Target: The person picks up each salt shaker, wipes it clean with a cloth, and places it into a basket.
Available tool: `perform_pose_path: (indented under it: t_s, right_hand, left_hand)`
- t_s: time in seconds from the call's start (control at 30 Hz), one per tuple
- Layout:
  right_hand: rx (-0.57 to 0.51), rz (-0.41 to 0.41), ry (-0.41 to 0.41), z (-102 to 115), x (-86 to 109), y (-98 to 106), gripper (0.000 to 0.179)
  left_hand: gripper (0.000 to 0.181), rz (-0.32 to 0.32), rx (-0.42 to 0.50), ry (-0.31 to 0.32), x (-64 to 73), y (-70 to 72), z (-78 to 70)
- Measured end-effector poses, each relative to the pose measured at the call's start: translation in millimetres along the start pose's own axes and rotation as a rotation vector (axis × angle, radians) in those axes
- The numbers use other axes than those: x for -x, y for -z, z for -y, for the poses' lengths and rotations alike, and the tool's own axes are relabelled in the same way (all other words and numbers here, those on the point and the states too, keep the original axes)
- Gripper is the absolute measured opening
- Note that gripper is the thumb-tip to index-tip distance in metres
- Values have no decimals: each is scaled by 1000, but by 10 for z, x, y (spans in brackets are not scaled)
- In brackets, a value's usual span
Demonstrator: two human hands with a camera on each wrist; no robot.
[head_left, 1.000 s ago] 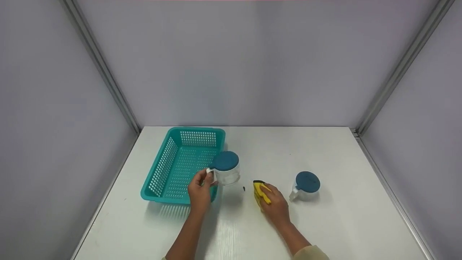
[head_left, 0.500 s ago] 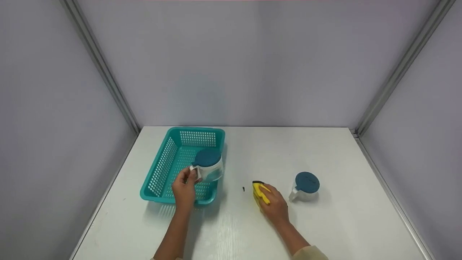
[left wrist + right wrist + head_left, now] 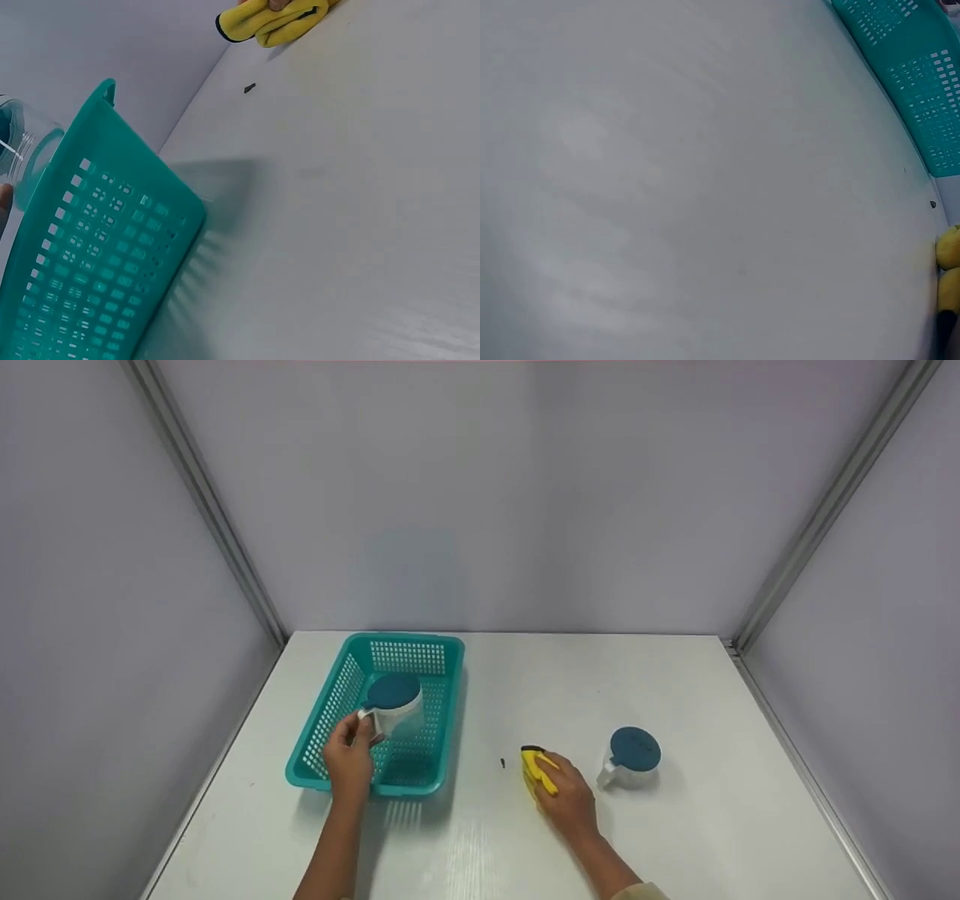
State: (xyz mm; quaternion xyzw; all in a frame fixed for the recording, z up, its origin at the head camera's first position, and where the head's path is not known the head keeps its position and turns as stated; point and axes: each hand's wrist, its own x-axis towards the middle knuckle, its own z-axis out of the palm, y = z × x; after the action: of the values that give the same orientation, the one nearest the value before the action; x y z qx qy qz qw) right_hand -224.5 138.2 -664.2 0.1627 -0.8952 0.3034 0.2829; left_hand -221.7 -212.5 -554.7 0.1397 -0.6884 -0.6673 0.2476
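By its white handle, my left hand point(image 3: 350, 757) holds a clear jar point(image 3: 401, 718) with a blue lid point(image 3: 394, 691). The jar is over the teal basket point(image 3: 454, 712), within its rim in the head view; whether it touches the bottom I cannot tell. In the left wrist view, part of the jar point(image 3: 34, 150) shows past the basket wall point(image 3: 112, 225). A folded yellow cloth point(image 3: 534, 772) with a dark edge is gripped in my right hand point(image 3: 570, 802) on the white table. Right of that hand stands a second blue-lidded jar point(image 3: 634, 757), upright, its handle facing left.
A small dark bit point(image 3: 502, 763) lies on the white table point(image 3: 675, 840) between the basket and the cloth. Grey panels point(image 3: 510, 510) close off the back and both sides. Metal rails point(image 3: 832, 487) run along their corners.
My left hand has carried the jar leftward from beside the basket's right rim to over its inside. The right hand stays in place with the cloth. The head view has tilted slightly.
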Motion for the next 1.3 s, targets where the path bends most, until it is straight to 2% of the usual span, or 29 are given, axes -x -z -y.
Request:
perform_pose_path:
  t_s: [0.2, 0.37, 0.53, 0.7, 0.97, 1.3]
  right_hand:
    - [-12, -32, 13, 17, 42, -4, 45]
    - [-2, -18, 1, 31, 80, -9, 44]
    - [4, -4, -12, 25, 98, -6, 43]
    - [18, -15, -2, 16, 70, 2, 43]
    - [25, -8, -2, 13, 57, -6, 44]
    - [-1, -18, 2, -5, 9, -6, 47]
  left_hand:
    - [38, -12, -48, 8, -75, 113, 30]
    - [40, -24, -51, 12, -146, 216, 101]
    - [41, -36, -114, 37, -251, 295, 180]
    - [39, -27, -195, 74, -369, 332, 232]
    - [38, -2, -285, 132, -453, 342, 225]
    - [36, -39, -341, 148, -625, 384, 232]
